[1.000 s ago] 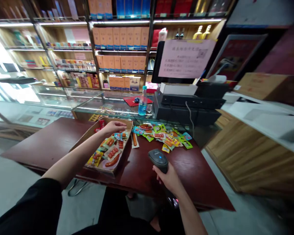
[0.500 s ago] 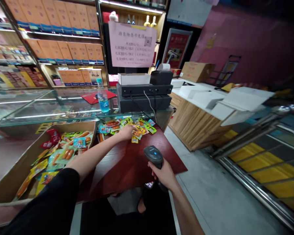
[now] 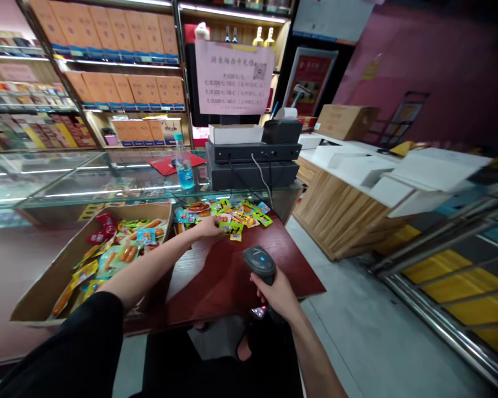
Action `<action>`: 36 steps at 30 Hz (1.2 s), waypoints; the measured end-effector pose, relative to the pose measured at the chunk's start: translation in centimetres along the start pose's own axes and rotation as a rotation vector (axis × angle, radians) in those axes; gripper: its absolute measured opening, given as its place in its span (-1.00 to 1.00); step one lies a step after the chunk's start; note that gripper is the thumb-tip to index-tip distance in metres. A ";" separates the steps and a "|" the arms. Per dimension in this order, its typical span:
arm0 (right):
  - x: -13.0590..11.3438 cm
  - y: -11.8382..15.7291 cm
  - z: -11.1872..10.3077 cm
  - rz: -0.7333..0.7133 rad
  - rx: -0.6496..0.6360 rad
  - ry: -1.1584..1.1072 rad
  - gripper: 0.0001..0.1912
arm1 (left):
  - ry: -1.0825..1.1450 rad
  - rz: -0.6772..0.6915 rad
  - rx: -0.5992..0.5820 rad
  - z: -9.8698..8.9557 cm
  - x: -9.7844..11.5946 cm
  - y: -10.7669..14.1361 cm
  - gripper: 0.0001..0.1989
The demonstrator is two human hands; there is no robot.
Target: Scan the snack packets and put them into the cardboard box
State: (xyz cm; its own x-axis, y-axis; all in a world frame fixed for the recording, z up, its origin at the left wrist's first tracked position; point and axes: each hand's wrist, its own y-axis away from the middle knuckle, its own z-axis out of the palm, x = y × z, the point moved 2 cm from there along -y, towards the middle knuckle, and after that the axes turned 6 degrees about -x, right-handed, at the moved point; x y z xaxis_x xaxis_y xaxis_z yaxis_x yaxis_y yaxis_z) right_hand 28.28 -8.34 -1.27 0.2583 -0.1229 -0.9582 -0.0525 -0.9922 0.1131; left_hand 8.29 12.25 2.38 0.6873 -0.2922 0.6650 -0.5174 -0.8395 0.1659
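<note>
My left hand (image 3: 209, 227) is closed on the edge of a yellow-green snack packet (image 3: 231, 228), held at the near side of a loose pile of snack packets (image 3: 240, 215) on the dark red tabletop (image 3: 216, 276). In my right hand (image 3: 279, 290) is a black barcode scanner (image 3: 259, 262), its head tilted up and a small blue light showing on top. The scanner stays apart from the packets. To the left stands an open cardboard box (image 3: 33, 301) with several packaged sausages (image 3: 128, 254) and other small packets inside.
A glass display counter (image 3: 78, 182) runs behind the table, bearing a water bottle (image 3: 184, 168), a red folder (image 3: 160, 165) and a black cash drawer (image 3: 253, 172). At right are a wooden cabinet (image 3: 332, 210) with white boxes and a metal railing (image 3: 444, 320).
My left hand has drawn back slightly from the pile and now holds a yellow-green packet. My right hand keeps the scanner in about the same place. The view has shifted left.
</note>
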 end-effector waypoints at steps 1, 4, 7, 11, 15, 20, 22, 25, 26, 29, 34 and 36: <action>-0.2 -0.1 0.4 -0.008 -0.013 0.000 -0.62 | 0.143 -0.027 -0.013 -0.3 -0.4 0.9 -0.76; -1.0 -0.5 1.9 -0.027 -0.060 0.014 -0.62 | 0.507 -0.089 -0.029 -1.0 -1.4 3.8 -0.67; -1.6 -0.9 3.4 -0.038 -0.112 0.033 -0.62 | 0.707 -0.136 -0.015 -1.4 -2.2 6.2 -0.60; -2.1 -1.4 5.1 -0.056 -0.157 0.043 -0.61 | 0.856 -0.219 0.048 -1.6 -3.5 8.1 -0.58; -2.6 -1.7 6.2 -0.075 -0.166 0.050 -0.61 | 0.986 -0.208 -0.005 -1.1 -4.5 8.5 -0.61; -3.5 -1.8 6.4 -0.083 -0.127 0.047 -0.62 | 0.945 -0.163 -0.010 -0.2 -5.0 8.0 -0.57; -3.8 -1.8 6.2 -0.085 -0.119 0.052 -0.62 | 0.911 -0.162 -0.001 0.1 -5.0 7.8 -0.55; -3.7 -1.7 6.2 -0.097 -0.127 0.047 -0.62 | 0.877 -0.140 0.014 0.2 -4.9 7.8 -0.58; -3.6 -1.7 6.2 -0.102 -0.133 0.042 -0.62 | 0.865 -0.131 0.015 0.1 -4.9 7.8 -0.60; -3.3 -1.7 6.3 -0.100 -0.132 0.030 -0.62 | 0.824 -0.101 -0.003 0.0 -4.7 8.0 -0.68; -3.4 -1.6 6.5 -0.102 -0.126 0.020 -0.63 | 0.831 -0.102 -0.012 0.0 -4.7 8.0 -0.68; -3.5 -1.5 6.5 -0.102 -0.129 0.020 -0.64 | 0.846 -0.116 0.001 0.1 -4.8 7.9 -0.64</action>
State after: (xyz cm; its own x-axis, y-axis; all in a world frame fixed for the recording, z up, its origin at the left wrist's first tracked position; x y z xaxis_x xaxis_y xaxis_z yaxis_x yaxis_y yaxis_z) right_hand 21.16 -6.32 0.22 0.2751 -0.0209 -0.9612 0.0990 -0.9938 0.0499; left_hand 0.91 6.96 0.44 0.1240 0.2359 0.9639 -0.4666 -0.8434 0.2664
